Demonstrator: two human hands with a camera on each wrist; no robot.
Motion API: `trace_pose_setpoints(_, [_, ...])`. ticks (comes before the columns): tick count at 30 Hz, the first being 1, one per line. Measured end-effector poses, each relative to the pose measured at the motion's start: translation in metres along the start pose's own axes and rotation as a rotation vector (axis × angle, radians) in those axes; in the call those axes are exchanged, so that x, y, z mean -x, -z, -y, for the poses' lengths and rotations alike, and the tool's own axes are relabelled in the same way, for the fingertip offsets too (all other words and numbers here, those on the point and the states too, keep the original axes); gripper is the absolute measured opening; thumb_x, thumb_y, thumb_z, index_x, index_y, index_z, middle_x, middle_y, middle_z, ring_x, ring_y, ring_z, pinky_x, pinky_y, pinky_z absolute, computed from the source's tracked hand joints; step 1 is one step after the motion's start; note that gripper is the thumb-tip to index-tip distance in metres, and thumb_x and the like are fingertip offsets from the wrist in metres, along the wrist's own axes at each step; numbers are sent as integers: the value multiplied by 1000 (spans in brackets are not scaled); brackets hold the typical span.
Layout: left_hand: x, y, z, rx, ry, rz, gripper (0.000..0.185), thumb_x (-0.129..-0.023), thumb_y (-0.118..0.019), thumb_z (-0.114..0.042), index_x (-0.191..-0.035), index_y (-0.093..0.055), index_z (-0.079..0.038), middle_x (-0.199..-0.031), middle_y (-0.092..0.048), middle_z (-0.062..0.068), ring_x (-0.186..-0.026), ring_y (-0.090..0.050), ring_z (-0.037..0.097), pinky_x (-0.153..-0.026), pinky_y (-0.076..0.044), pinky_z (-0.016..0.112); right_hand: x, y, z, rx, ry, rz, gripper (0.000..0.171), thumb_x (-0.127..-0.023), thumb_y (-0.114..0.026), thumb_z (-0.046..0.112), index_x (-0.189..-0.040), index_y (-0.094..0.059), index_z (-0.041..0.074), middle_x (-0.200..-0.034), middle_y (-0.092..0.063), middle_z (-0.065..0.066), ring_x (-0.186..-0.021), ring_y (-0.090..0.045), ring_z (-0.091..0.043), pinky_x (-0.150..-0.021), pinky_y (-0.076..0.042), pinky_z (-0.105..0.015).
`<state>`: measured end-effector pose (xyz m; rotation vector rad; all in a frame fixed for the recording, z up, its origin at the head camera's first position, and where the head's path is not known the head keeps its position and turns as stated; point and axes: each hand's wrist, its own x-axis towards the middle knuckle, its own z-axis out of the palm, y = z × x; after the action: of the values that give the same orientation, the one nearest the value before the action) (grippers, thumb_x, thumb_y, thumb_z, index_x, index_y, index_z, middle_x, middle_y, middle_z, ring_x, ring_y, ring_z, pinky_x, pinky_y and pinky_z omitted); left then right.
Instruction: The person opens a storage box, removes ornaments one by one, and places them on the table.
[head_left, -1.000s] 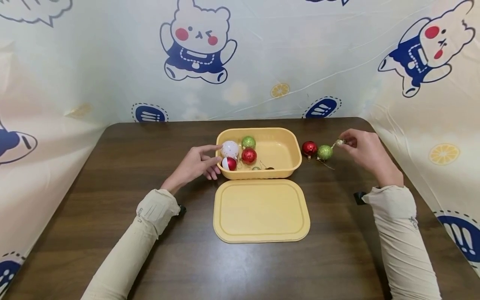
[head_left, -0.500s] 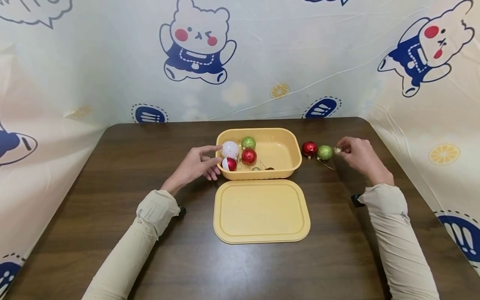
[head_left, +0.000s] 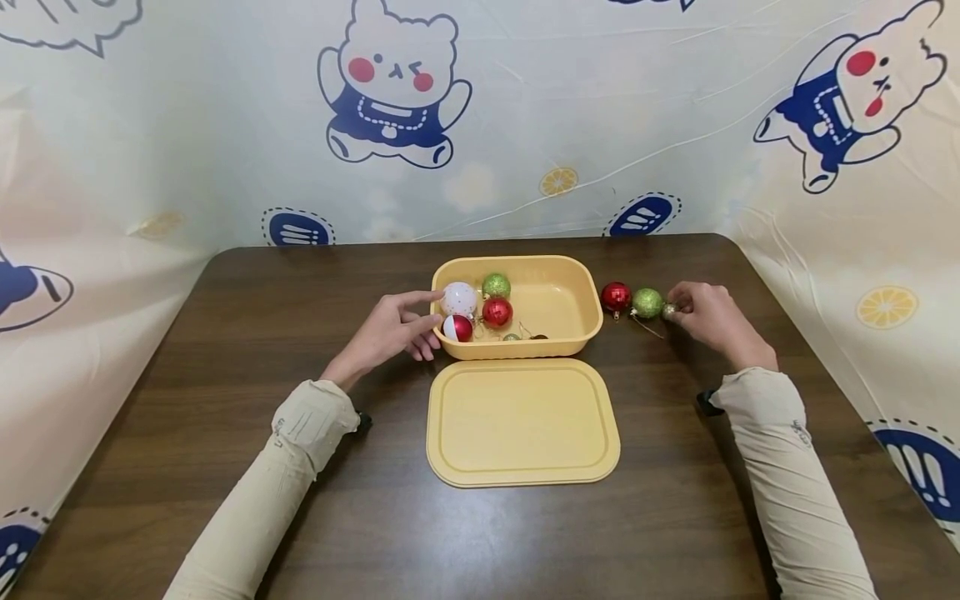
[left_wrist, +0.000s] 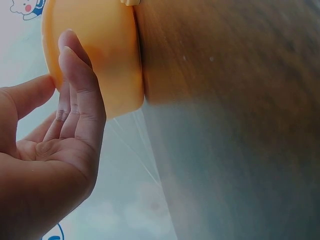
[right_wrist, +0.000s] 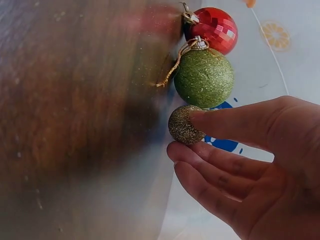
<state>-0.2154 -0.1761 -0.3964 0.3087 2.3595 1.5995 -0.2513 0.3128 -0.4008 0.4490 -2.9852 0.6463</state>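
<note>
My right hand (head_left: 712, 321) pinches a small gold glitter Christmas ball (right_wrist: 185, 125) between thumb and fingertips, low at the table. Right beside it lies a green glitter ball (right_wrist: 204, 77) with a gold string, and beyond that a shiny red faceted ball (right_wrist: 215, 30). My left hand (head_left: 393, 325) rests its fingertips on the left end of a yellow plastic box (head_left: 562, 342), thumb and index finger at the rim. Inside the box are a white ball (head_left: 460, 298), a red-and-white ball (head_left: 457, 328), a green ball (head_left: 496, 286), a red ball (head_left: 497, 312) and small ornaments near the front wall.
A flat yellow lid (head_left: 522, 422) lies in front of the box on the dark wooden table (head_left: 225, 350). Behind and beside the table hangs a cloth (head_left: 510, 100) printed with cartoon bears.
My right hand has moved left and slightly down, bringing the small gold ball down beside the green one. My left hand and the box have stayed put.
</note>
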Motion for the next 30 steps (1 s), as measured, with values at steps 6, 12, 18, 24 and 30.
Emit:
trace_pose_setpoints(6, [0,0,0,0,-4,0,47,-99,-64,-14,-144,-52,-10,-82,-70,26,-65,-68,39,-57,-60,37,-2,-3,1,0,30,-4,19,-87,-70,2,-103,-67,-8,-91,-70,-23,-83,-67,-36,-76,-54,-53])
trace_pose_setpoints(12, [0,0,1,6,-8,1,47,-99,-64,-13,-144,-52,-9,-82,-70,27,-63,-68,37,-57,-60,37,-2,-1,3,6,17,17,21,-87,-69,2,-106,-67,-8,-94,-70,-25,-86,-67,-37,-78,-55,-54])
trace_pose_setpoints(18, [0,0,1,8,-7,1,47,-98,-64,-12,-144,-52,-9,-83,-70,28,-62,-68,35,-57,-60,37,1,3,4,3,19,7,21,-87,-68,0,-106,-67,-7,-96,-70,-25,-87,-68,-38,-78,-55,-54])
trace_pose_setpoints(24, [0,0,2,2,-14,3,47,-99,-64,-14,-144,-52,-9,-83,-70,29,-61,-69,34,-56,-60,37,3,8,5,21,31,-12,22,-85,-65,-1,-107,-68,-6,-96,-71,-23,-85,-68,-36,-76,-55,-53])
trace_pose_setpoints(30, [0,1,2,8,-15,4,47,-99,-64,-15,-144,-52,-9,-82,-70,28,-61,-69,32,-56,-60,36,4,15,15,20,31,-45,24,-85,-67,-2,-109,-67,-8,-96,-69,-24,-86,-66,-35,-76,-54,-53])
